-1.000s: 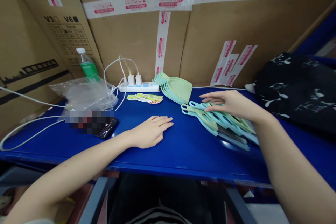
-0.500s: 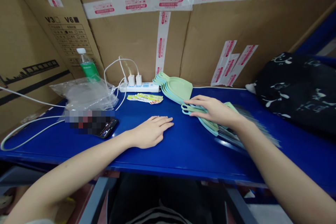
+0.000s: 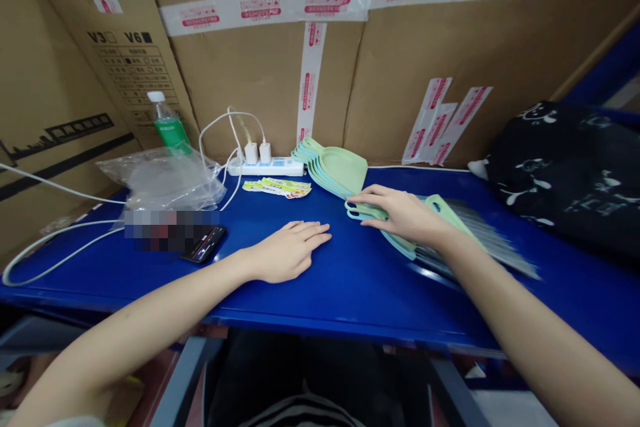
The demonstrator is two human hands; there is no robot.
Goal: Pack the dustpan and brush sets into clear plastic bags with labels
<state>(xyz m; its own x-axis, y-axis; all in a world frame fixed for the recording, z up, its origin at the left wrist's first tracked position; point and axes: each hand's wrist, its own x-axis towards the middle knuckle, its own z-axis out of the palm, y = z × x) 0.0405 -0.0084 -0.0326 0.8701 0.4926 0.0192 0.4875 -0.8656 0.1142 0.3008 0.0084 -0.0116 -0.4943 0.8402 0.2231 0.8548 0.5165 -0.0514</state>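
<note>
My left hand (image 3: pixel 287 253) lies flat on the blue table, fingers stretched out, holding nothing. To its right, my right hand (image 3: pixel 405 217) reaches over the handles of a small pile of hand brushes (image 3: pixel 400 245). Its thumb and fingers curve around the handle ends, and the palm hides much of them. The brushes have pale green and light blue handles and greyish, see-through bristles that fan out to the right under my forearm. Behind them, a nested stack of pale green and blue dustpans (image 3: pixel 343 170) rests against the cardboard.
A white power strip (image 3: pixel 267 167) with two chargers and cables stands at the back, with yellow-green labels (image 3: pixel 277 187) in front. Leftward are a clear plastic bag (image 3: pixel 165 180), a green-labelled bottle (image 3: pixel 170 130) and a phone (image 3: pixel 205 243). A black patterned bag (image 3: pixel 565 173) sits at right.
The brushes beneath my right hand have shifted slightly; a green handle and more bristles now show beyond my wrist. My right hand has tilted a little. My left hand stays put.
</note>
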